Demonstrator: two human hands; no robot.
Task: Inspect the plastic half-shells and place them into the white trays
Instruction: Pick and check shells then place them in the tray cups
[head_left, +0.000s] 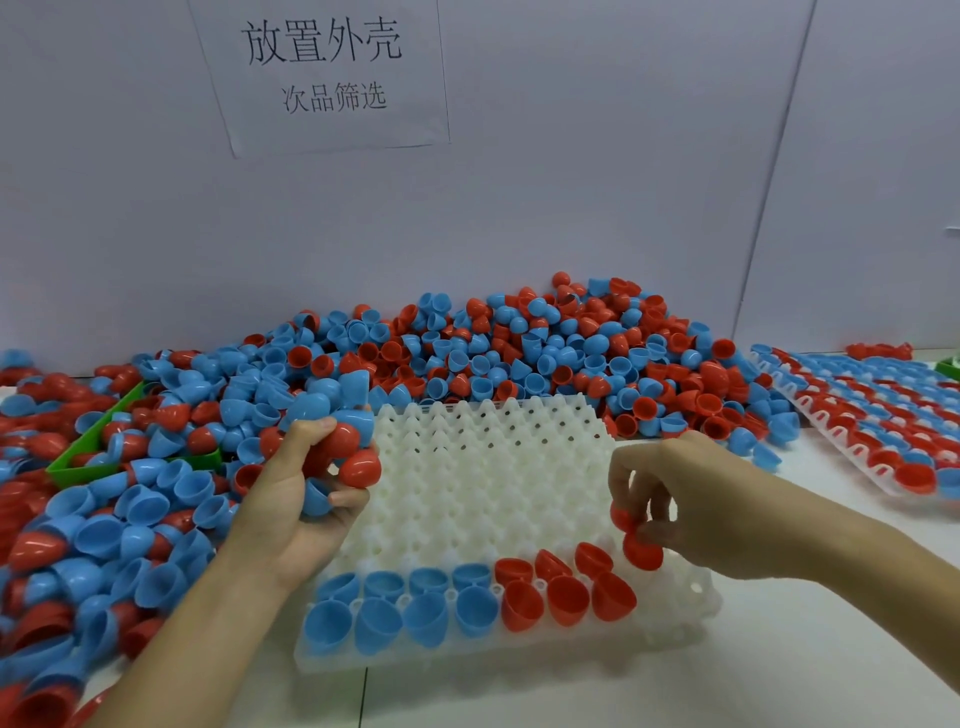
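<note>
A white tray (483, 467) with rows of pegs lies in front of me. Its two nearest rows hold several blue half-shells (376, 618) on the left and several red half-shells (566, 597) on the right. My left hand (296, 493) grips a handful of red and blue half-shells (345, 447) over the tray's left edge. My right hand (675, 499) pinches a red half-shell (641, 551) just above the tray's right side, near the end of the red row.
A big heap of loose red and blue half-shells (519, 348) lies behind and left of the tray. A green bin (98, 447) sits in the left heap. A filled white tray (878, 415) stands at the right. A paper sign (322, 67) hangs on the wall.
</note>
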